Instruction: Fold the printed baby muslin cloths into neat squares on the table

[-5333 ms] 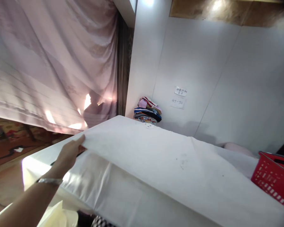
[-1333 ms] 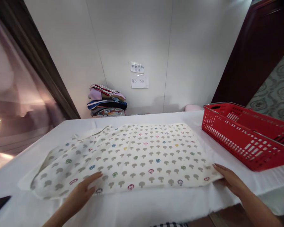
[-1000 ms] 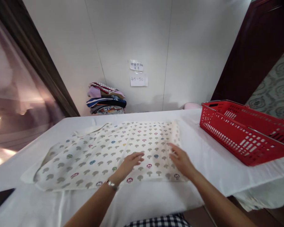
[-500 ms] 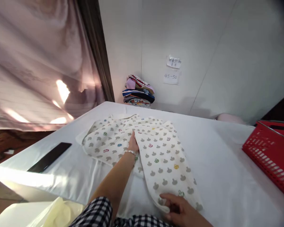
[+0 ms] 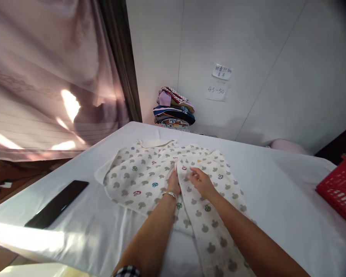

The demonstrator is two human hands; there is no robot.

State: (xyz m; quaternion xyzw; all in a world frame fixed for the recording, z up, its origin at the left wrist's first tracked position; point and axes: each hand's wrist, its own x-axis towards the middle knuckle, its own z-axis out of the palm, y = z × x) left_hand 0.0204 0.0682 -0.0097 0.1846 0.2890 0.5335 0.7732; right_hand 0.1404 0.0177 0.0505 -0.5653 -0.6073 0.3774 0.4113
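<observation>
The cream, mushroom-printed cloth point(image 5: 145, 173) lies partly folded, running toward the table's point(image 5: 276, 196) near edge. The left hand point(image 5: 173, 182) grips the fold; the right hand's point(image 5: 202, 183) half-curled fingers are at it, hold unclear.

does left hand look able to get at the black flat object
Probably yes: nothing covers the black flat object, though the left hand would first have to leave the patterned cloth.
</observation>
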